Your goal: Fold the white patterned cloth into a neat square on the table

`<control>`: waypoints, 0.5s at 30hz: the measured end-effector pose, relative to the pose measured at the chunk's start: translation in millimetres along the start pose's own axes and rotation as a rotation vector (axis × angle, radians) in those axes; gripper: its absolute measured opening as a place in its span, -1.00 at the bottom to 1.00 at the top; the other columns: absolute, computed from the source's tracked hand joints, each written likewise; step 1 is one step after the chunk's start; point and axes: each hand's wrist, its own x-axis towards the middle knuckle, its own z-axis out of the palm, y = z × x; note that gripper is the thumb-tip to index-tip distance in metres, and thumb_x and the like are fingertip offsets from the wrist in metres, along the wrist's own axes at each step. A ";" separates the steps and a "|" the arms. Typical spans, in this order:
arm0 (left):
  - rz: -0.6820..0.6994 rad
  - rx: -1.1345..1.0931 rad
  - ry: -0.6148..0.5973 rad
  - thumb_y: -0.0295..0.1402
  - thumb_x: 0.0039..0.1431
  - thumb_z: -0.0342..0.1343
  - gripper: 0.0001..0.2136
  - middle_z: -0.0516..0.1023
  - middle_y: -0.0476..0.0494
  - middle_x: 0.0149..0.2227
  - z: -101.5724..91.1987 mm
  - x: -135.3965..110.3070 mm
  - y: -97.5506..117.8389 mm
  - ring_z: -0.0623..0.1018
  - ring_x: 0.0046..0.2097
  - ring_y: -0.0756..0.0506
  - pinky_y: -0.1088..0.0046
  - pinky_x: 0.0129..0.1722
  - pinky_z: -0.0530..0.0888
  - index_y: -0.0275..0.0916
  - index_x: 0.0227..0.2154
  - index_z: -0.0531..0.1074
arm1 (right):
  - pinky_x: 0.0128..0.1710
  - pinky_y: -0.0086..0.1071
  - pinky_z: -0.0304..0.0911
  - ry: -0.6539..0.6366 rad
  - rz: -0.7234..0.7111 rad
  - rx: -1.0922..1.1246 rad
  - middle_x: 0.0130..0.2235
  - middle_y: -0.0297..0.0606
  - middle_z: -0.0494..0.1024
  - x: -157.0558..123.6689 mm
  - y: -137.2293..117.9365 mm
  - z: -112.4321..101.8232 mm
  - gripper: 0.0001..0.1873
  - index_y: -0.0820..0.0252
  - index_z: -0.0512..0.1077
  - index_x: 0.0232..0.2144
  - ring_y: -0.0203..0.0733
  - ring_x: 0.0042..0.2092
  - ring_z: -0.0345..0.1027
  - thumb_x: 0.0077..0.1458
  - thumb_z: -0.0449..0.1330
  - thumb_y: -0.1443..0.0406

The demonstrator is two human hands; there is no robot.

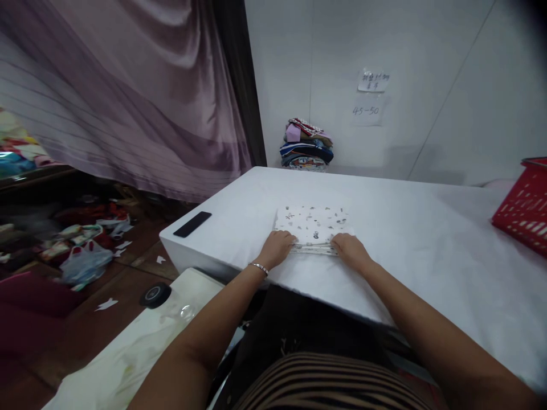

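Note:
A folded white cloth [314,222] with small dark printed figures lies flat on the white table [410,250], near its front edge. Several layers show along the fold facing me. My left hand [278,246], with a bracelet at the wrist, grips the near left corner of the cloth, fingers curled. At the near right corner, my right hand [348,248] grips the layers in the same way. The fingertips of both hands are partly hidden.
A dark flat rectangular object [192,224] lies at the table's left end. Folded clothes [306,145] are stacked by the wall, and a red basket [523,202] stands at right. Lower left are a white surface [141,336] and a round black object [155,295].

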 end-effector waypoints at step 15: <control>0.125 0.041 0.065 -0.53 0.14 -0.05 -0.85 0.41 -0.11 -0.23 15.4 -3.2 -2.7 0.35 -0.19 -0.06 0.39 -0.20 0.28 -0.23 -0.35 0.40 | -0.01 -0.24 0.17 0.106 -0.216 0.067 0.05 -0.20 0.38 -1.7 -3.8 12.6 -0.66 0.13 0.44 -0.21 -0.14 0.04 0.23 0.07 -0.06 0.44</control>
